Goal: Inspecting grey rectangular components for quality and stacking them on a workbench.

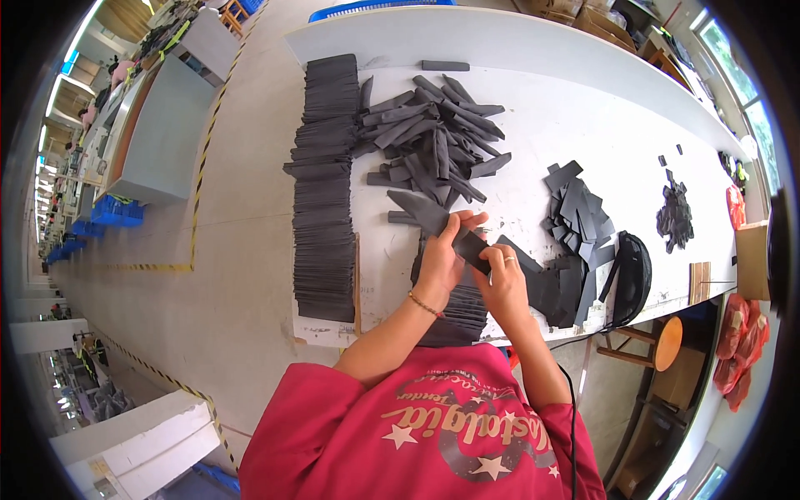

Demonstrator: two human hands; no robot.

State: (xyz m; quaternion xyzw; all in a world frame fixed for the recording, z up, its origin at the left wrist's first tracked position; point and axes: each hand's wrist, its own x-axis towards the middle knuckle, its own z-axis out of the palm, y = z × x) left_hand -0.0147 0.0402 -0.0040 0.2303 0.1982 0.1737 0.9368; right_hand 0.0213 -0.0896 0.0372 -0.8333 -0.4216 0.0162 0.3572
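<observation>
Between my two hands, over the near part of the white table (379,275), is a dark grey sleeve-like strip (427,213). My left hand (443,257) is closed around its middle, with the far end sticking out to the upper left. At the near end, the fingers of my right hand (503,279) pinch a black flat piece (472,248) against the strip. Whether that piece lies inside the strip or on it, I cannot tell. Under my forearms sits a row of stacked dark strips (454,317), partly hidden. Beyond my hands lies a loose heap of dark rolled strips (440,137).
A long row of tightly stacked dark strips (323,200) lines the table's left edge. To the right are fanned flat dark pieces (579,212), a black rounded case (631,279) and a pile of small black pieces (675,218). A wooden stool (667,343) stands by the near edge.
</observation>
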